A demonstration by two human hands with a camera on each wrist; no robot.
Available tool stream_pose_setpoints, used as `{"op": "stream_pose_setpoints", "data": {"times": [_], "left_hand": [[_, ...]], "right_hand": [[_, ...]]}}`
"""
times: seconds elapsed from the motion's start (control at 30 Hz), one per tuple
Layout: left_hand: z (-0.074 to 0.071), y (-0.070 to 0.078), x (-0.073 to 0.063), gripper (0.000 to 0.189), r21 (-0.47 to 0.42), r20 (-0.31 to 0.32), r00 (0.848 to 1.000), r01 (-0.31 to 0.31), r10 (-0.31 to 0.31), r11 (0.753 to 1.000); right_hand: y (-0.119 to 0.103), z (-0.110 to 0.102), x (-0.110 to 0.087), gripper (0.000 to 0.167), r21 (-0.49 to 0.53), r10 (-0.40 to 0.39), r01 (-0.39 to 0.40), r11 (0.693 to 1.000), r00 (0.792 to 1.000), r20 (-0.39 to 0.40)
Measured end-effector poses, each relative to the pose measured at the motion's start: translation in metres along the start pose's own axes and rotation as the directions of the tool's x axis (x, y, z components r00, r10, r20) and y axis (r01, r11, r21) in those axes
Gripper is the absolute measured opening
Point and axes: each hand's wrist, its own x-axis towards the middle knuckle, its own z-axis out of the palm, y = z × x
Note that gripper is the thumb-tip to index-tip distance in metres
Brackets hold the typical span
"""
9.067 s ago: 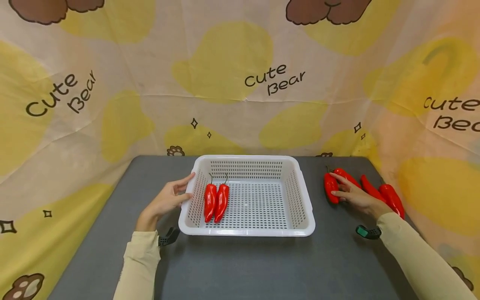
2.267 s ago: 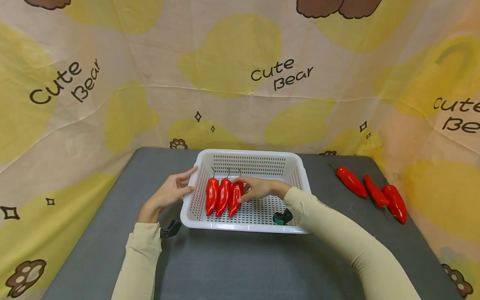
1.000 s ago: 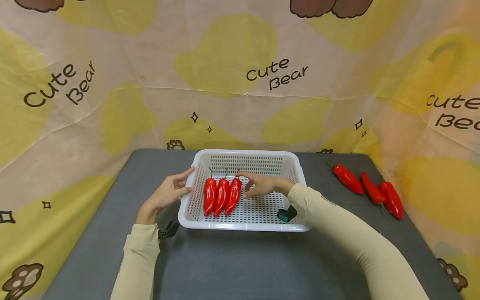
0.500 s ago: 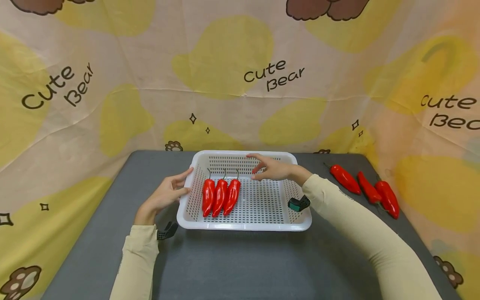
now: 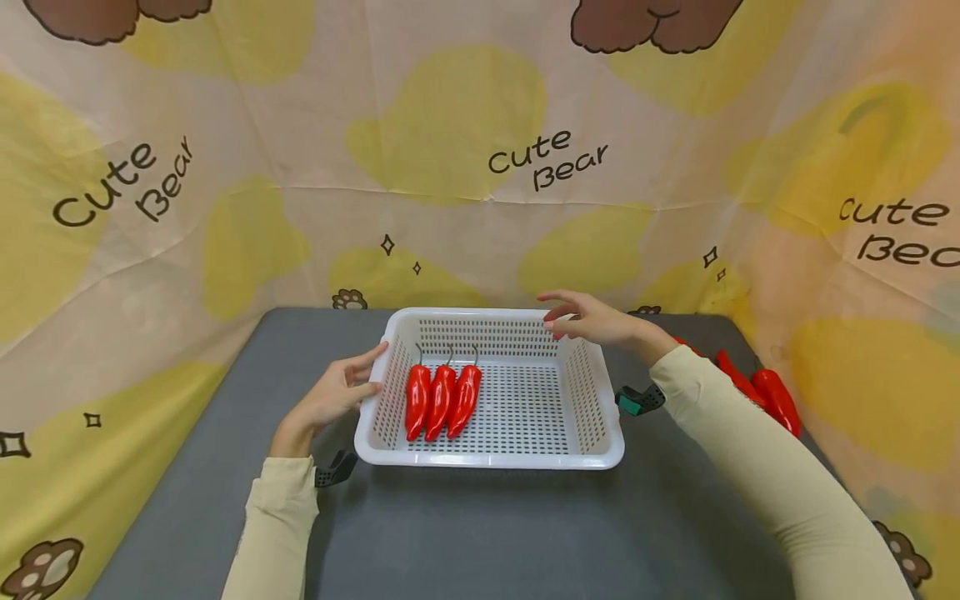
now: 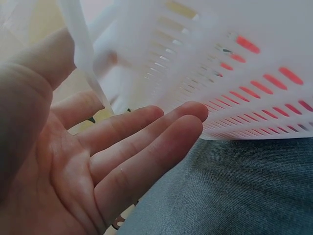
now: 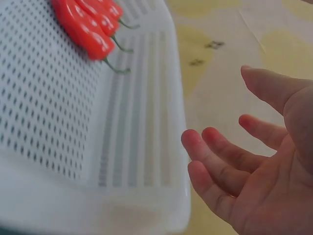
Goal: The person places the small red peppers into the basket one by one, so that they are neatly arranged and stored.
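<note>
A white plastic basket with slotted walls stands on the table. Three glossy red peppers with thin green stems lie side by side in its left half. At the basket's left edge, my left hand holds the rim with thumb and index finger; in the left wrist view the other fingers stretch out beneath the wall. Over the basket's back right corner hovers my right hand, fingers loosely spread and holding nothing. The right wrist view shows these fingers beside the white rim.
On the table's right side lie more red peppers, partly hidden behind my right sleeve. The grey tabletop ends at a printed cloth at the back and sides.
A third pepper came from the right-hand group into the basket. My right hand let go of it, rose, and moved right toward the back corner. My left hand stays at the rim.
</note>
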Motion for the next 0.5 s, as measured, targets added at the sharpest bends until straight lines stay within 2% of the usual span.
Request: {"op": "stream_pose_setpoints", "data": {"times": [0.23,0.5], "left_hand": [[0.001,0.003,0.001,0.07,0.01,-0.01,1.0,-0.014,0.014,1.0],[0.002,0.005,0.0,0.071,0.038,-0.017,1.0,-0.015,0.016,0.999]], "right_hand": [[0.015,-0.026,-0.024,0.06,-0.022,0.066,-0.068,0.997,0.993,-0.095],[0.041,-0.043,-0.043,0.06,-0.022,0.141,-0.145,0.989,0.98,-0.14]]}}
